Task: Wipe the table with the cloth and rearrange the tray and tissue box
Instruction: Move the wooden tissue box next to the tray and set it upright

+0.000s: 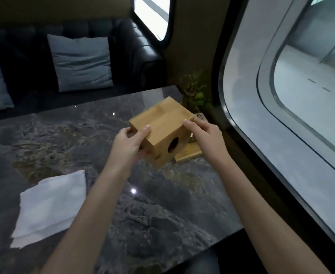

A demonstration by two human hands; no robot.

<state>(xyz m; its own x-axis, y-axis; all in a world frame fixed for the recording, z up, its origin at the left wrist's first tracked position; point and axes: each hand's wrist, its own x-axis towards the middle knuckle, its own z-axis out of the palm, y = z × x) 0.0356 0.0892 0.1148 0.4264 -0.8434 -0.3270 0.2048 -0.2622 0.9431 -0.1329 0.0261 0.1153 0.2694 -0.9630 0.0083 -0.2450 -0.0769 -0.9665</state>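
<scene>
At the far left, two grey cushions [82, 62] lean against the back of a dark sofa [139, 48] beyond the table. On the near left of the dark marble table [162, 204] lies a white cloth [49, 206], folded flat, its long side running from the near left toward the far right, well apart from both hands. Toward the middle, the left hand [128, 144] grips the tissue box [162, 129], a wooden cube with no clear long side, by its left corner: the thumb lies pressed on the top face near the edge, and the other fingers curl round the left side and underneath, partly hidden. The box is held up off the table and tilted, one corner pointing down toward the tabletop, its plain top face turned up and away, and the face with the dark oval hole turned toward the person and to the right. The right hand [206, 135] meets the box at its right top edge, the forefinger stretched out with its tip on that edge, the other fingers loosely bent behind it and close together; whether they touch the wood cannot be told. Just behind and below the box a flat wooden tray [190, 155] rests on the table near its right edge. Beyond it stands a small green plant [196, 91], and further right runs a wide curved window [301, 95].
</scene>
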